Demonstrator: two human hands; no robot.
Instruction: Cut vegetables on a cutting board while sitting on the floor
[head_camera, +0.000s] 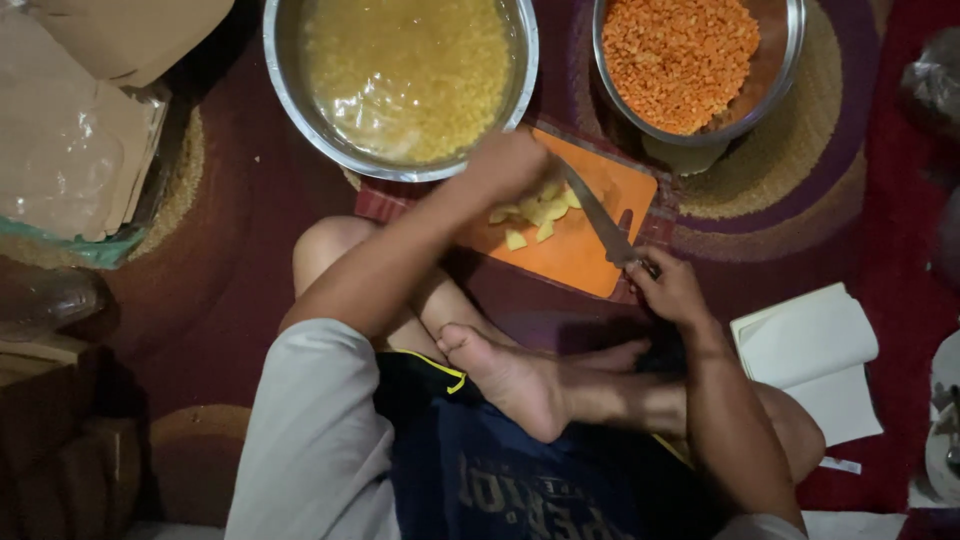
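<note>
**Knife over the cutting board**

The right hand grips a knife — blade angled across the orange cutting board. The left hand, curled narrow, rests on the board's far edge beside pale yellow cubes — just below the steel bowl.

Steel bowl of yellow grain in water stands at the far edge of the rug. Second steel bowl, with dry orange lentils, stands just right of it on a round woven mat. Open white booklet lies near the right edge. Brown paper packages lie at the far left corner.
</note>
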